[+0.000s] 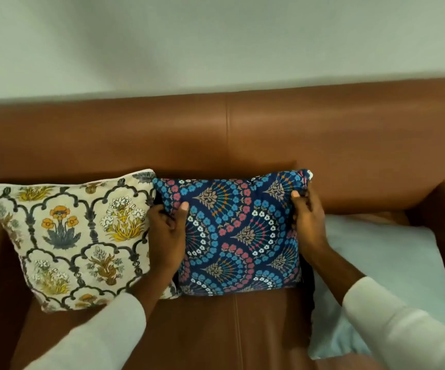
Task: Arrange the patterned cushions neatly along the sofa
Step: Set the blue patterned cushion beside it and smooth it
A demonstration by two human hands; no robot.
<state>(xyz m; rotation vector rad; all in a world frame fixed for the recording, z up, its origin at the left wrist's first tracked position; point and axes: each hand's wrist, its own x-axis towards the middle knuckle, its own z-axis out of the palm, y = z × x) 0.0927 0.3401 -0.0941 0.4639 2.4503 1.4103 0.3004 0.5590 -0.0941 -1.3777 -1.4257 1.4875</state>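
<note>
At the left of the frame we see the cream floral cushion (69, 236) propped against the back of the brown sofa (269, 134). Touching its right edge, at centre, stands the navy fan-patterned cushion (240, 236). Our left hand (166, 231) grips its left edge, thumb on the front; our right hand (308, 220) pinches its upper right corner. A pale blue plain cushion (392, 263) lies at lower right.
</note>
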